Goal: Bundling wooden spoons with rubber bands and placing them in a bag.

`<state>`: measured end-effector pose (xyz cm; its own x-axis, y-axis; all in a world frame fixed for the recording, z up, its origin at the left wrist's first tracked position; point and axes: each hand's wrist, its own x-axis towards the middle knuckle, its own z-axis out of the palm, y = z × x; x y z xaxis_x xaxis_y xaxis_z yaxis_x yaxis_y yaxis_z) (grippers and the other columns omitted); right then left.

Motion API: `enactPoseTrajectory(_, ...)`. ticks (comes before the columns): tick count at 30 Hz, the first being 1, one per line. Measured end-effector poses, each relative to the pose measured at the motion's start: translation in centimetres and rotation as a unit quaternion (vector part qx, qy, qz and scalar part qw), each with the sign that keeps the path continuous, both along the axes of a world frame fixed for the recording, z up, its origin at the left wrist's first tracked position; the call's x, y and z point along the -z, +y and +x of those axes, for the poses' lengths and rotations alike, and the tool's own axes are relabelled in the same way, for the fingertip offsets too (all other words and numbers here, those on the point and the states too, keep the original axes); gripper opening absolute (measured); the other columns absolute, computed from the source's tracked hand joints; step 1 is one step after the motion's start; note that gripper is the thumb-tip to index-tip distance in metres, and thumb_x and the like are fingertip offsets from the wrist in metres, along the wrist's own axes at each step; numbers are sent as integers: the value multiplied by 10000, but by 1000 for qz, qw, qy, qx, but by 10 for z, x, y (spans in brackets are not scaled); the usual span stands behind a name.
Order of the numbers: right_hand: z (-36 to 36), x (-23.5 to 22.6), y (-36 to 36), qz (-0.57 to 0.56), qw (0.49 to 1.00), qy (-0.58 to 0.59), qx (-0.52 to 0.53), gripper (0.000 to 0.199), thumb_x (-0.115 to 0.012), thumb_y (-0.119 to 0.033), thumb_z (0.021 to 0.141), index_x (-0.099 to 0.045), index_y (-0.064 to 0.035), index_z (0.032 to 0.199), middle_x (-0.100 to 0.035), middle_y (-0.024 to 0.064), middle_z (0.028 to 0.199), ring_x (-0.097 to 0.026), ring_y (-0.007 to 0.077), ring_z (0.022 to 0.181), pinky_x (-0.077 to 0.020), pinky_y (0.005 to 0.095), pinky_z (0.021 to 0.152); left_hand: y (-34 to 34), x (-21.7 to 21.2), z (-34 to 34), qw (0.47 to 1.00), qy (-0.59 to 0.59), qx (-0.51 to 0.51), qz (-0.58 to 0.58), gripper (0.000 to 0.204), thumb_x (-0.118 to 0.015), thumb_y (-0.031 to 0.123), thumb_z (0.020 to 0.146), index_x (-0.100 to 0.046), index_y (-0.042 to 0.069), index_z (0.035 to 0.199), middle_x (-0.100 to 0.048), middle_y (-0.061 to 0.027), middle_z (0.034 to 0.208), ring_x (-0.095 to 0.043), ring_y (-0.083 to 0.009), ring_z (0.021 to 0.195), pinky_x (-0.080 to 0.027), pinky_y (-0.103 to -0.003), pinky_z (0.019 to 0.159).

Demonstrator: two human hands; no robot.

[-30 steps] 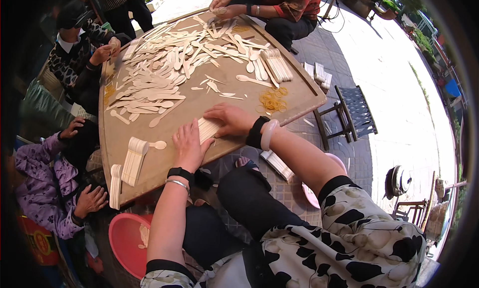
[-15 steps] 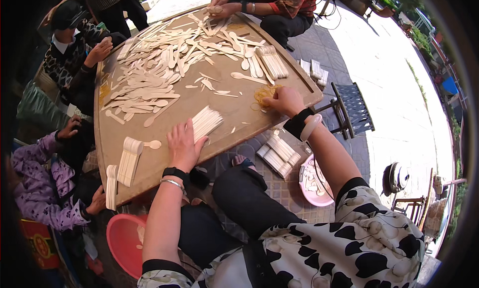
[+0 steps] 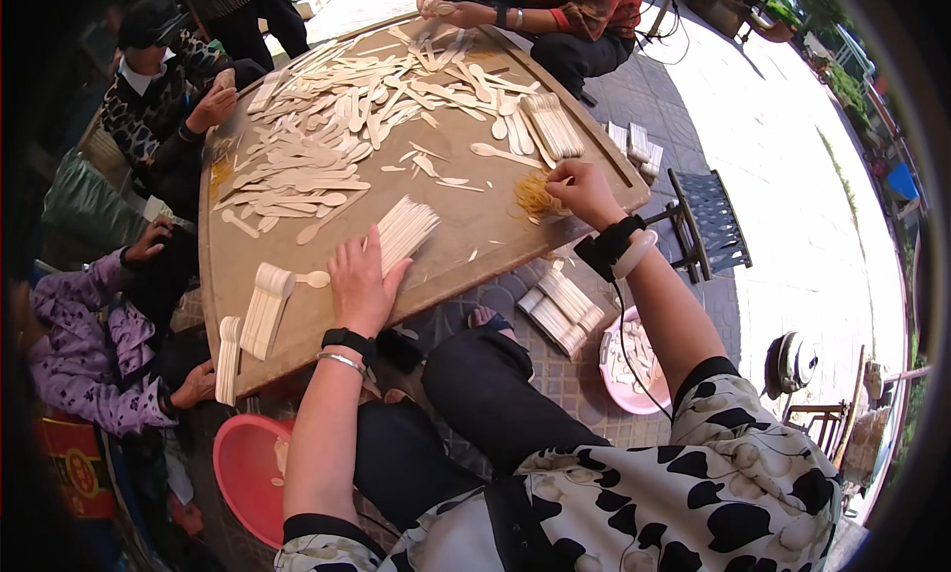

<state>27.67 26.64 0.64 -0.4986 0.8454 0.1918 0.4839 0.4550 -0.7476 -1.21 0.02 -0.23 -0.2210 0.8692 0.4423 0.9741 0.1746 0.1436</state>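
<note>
My left hand point(image 3: 363, 283) is closed around a bundle of flat wooden spoons point(image 3: 408, 227) lying on the brown table point(image 3: 436, 265); their handle ends fan out past my fingers. My right hand point(image 3: 588, 194) is at the table's right side, just above a heap of yellow rubber bands point(image 3: 535, 196). Its thumb and fingertips are pinched together, and whatever is between them is too small to make out. To the left of my left hand lie a neat stack of wooden spoons point(image 3: 265, 310), a single spoon point(image 3: 314, 279) and a narrower stack point(image 3: 228, 359) at the table edge.
A large loose pile of wooden spoons point(image 3: 327, 166) covers the far table, with another stack point(image 3: 553, 126) at far right. Below are bundled spoons point(image 3: 563, 310), a pink basin point(image 3: 634, 364) and a red basin point(image 3: 248, 478). A stool point(image 3: 711, 220) stands right. Other people sit around the table.
My right fingers have come up out of the rubber bands and moved slightly away from me, now pinched above the heap's edge. My left hand stays on the bundle.
</note>
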Motion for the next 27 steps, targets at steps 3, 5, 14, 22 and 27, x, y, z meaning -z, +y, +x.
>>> enactPoseTrajectory(3,-16,-19,-19,-188,977,97,-1,110,-731,-106,863,-670,-26,907,-638,-2,724,-597,70,596,-431,226,498,-16,-21,3,1000,-10,-4,3,677,-703,418,880,-500,-5,1368,-558,-159,1143,-516,-326,1074,-394,-445,905)
enactPoseTrajectory(5,-16,-21,-26,-225,964,138,-22,118,-727,-107,866,-659,-28,922,-642,7,736,-588,70,585,-424,226,502,-28,-42,13,999,-17,44,16,680,-707,412,878,-500,-13,1367,-557,-160,1139,-518,-327,1063,-400,-446,901)
enactPoseTrajectory(14,14,-22,-90,-360,897,245,-70,118,-695,-59,889,-603,-62,964,-643,10,749,-589,92,566,-428,220,481,-97,-60,122,990,-114,56,52,763,-731,406,853,-452,-19,1422,-526,-172,1216,-514,-348,1102,-403,-451,929)
enactPoseTrajectory(22,61,34,-198,-431,882,55,-184,126,-702,-79,894,-593,-17,907,-634,24,743,-601,103,578,-482,242,536,-129,-39,157,995,-98,14,33,788,-735,411,843,-433,-16,1431,-516,-172,1241,-505,-358,1145,-393,-467,954)
enactPoseTrajectory(27,90,42,-249,-430,881,-3,-195,182,-736,-158,907,-610,-40,849,-585,-36,703,-510,47,581,-398,221,521,-120,-36,169,997,-69,34,28,775,-726,413,849,-439,-21,1423,-517,-176,1247,-496,-359,1159,-378,-475,976)
